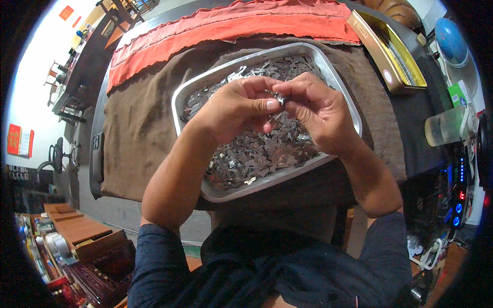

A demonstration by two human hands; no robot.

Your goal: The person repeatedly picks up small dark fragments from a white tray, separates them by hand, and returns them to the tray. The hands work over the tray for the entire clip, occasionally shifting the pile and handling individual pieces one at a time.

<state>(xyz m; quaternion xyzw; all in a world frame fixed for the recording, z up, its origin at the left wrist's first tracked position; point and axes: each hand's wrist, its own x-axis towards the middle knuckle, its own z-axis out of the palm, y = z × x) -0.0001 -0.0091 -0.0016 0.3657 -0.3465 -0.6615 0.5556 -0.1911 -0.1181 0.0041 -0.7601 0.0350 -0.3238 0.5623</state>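
Both my hands meet over a silvery metal tray (246, 191) heaped with small flat grey metal pieces (262, 153). A tiny shiny metal piece (280, 97) shows between the fingertips. My left hand (233, 109) is closed on it, with the thumb pressed toward the forefinger. From the other side, my right hand (322, 114) pinches at the same piece with thumb and forefinger. The fingers partly cover the piece, so its exact shape cannot be made out. Near the tray's front wall lies one brighter piece (250, 180).
The tray rests on a brown cloth (138, 149) over a dark table. A red cloth (246, 23) lies along the far side. At the right stand a long open box (382, 54) and a translucent jug (444, 127). Wooden drawers (77, 226) are at lower left.
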